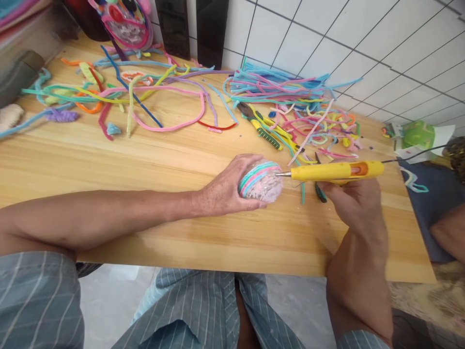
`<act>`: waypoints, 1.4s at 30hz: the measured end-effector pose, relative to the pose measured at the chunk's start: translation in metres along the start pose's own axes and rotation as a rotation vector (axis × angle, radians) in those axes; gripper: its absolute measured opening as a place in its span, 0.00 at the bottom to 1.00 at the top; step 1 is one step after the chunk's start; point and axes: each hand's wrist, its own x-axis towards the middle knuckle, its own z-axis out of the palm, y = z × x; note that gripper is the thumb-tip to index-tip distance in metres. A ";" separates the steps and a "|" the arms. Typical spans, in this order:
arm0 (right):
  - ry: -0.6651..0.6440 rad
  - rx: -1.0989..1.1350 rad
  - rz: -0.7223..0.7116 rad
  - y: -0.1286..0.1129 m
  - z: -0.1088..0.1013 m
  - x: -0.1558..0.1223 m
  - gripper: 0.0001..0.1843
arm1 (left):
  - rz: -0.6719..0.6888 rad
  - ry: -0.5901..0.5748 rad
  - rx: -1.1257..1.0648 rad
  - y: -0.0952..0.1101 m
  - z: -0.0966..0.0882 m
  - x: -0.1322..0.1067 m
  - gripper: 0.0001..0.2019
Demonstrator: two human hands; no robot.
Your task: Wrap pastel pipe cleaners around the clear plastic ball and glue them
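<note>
My left hand is wrapped round a rounded, clear-looking ball banded with teal, pink and blue pipe cleaners. Its bare part faces right and looks whitish and glossy. In my right hand is a yellow hot glue gun, held level with its metal nozzle pointing left. The nozzle tip is at the right side of the ball; whether it touches is too fine to tell. A dark cord runs off from the gun's rear to the right. Behind my right fingers, a green-and-black handled tool lies partly hidden.
Loose pipe cleaners spread along the back left, with a blue and pink bundle against the tiled wall. Yellow-and-black pliers lie before it. A decorated pink container stands at the back. Another person's limb shows at right.
</note>
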 end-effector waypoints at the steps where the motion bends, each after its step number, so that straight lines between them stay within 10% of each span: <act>1: -0.007 -0.008 0.007 0.001 0.000 0.000 0.08 | -0.002 0.000 -0.002 0.000 0.000 0.000 0.50; 27: 0.138 0.133 0.349 0.025 0.001 0.008 0.10 | 0.083 -0.052 -0.006 -0.002 0.001 -0.001 0.51; 42: -0.016 0.122 0.182 0.013 0.002 -0.001 0.08 | 0.062 -0.015 0.012 -0.001 0.000 -0.001 0.50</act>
